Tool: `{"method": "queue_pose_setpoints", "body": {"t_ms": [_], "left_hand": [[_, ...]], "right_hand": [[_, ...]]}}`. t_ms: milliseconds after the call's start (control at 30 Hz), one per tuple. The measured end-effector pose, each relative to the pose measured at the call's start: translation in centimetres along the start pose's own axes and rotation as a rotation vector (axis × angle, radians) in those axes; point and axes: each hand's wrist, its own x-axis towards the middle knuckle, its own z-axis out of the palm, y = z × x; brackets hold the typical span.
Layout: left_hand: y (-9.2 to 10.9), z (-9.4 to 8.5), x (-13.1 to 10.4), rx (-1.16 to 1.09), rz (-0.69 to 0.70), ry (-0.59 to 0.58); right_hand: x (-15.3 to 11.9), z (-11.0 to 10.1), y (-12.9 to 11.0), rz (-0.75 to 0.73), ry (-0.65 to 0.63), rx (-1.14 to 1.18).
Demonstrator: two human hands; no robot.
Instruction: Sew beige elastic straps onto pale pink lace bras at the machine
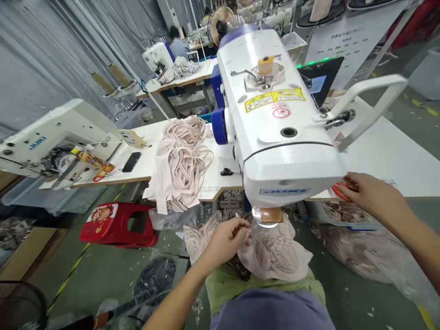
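Note:
A beige bra point(280, 252) with textured cups hangs below the sewing machine point(292, 169) head and rests over the lap. My left hand point(227, 238) is closed at the middle of the bra, thumb and fingers pinched together by its inner edge. Part of the bra lies behind that hand. At the table edge, right of the machine head, my right hand point(371, 195) is closed around the red handles of small scissors point(342, 190). Their blades cannot be made out.
A pile of beige straps and bras point(185, 160) lies on the table left of the machine. Further left are a phone point(131, 162), a bottle point(94, 161) and a second machine point(65, 133). A red stool point(113, 224) stands below. Plastic bags point(364, 250) hang at right.

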Motion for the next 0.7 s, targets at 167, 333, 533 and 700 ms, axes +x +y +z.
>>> {"method": "queue_pose_setpoints", "body": {"t_ms": [167,333,533,700], "left_hand": [[0.5,-0.7,0.2,0.275,0.052,-0.075],[0.4,2.7,-0.3,0.701,0.317,0.197],[3.6,6.1,-1.0,0.736,0.769,0.308],[5.1,7.2,0.1,0.312,0.435,0.235]], "right_hand": [[-1.1,1.3,-2.2,-0.121,0.010,0.262],[-10.9,3.7,-7.4,-0.266,-0.651,0.427],[-15.1,6.3,-11.0,-0.171,-0.553,0.738],[-14.1,6.3,-12.5,0.182,-0.310,1.201]]}}
